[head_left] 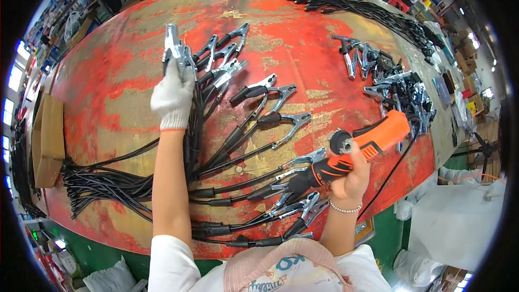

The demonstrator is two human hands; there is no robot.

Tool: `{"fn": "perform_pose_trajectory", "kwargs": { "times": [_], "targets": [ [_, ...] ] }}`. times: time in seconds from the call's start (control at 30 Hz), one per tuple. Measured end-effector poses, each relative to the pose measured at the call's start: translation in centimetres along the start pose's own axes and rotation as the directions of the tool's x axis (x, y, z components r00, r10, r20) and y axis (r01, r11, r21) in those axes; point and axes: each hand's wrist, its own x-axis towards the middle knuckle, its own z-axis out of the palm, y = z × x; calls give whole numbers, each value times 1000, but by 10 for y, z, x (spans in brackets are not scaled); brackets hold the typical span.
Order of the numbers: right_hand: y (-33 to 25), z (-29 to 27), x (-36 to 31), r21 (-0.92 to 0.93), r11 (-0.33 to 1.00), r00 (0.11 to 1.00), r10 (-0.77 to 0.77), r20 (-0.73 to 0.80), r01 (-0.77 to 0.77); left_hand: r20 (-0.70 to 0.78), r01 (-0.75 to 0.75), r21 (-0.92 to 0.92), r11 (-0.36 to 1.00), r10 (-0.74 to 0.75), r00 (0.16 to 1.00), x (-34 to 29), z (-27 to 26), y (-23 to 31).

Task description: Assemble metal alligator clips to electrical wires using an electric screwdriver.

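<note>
My left hand (174,97), in a white knit glove, is closed around a silver battery clamp (172,43) at the far left of the pile. Beneath and beside it lie more clamps (226,51) on black cables (197,130). In my right hand (351,176), which is bare, is an orange-and-black power tool (381,132). Its round metal-tipped part (343,143) faces up, and its black end points left over several cable clamps (294,124) fanned out toward me. Fingers behind the tool are partly hidden.
A heap of loose clamps (403,92) sits on the right of the worn red table (270,11). Black cable bundles lie at the far right (351,8) and near left (108,184). A cardboard box (48,140) stands at the left edge. Two people work in the background.
</note>
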Motion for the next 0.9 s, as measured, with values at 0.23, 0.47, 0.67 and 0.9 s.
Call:
{"fn": "perform_pose_trajectory", "kwargs": {
  "times": [0.23,0.47,0.67,0.9],
  "targets": [
    [-4,-5,-2,8,999,999,-46,-13,47,236,-168,319,933,93,967,8,14,39],
    [-1,-7,0,41,999,1000,6,8,-6,436,-682,29,730,605,666,-106,16,66],
    [-5,-8,-3,66,998,999,6,43,-9,447,-669,34,742,587,674,-107,48,77],
    [-9,-15,-2,77,997,998,-8,66,3,572,-674,-179,716,633,521,-85,50,85]
  ]
}}
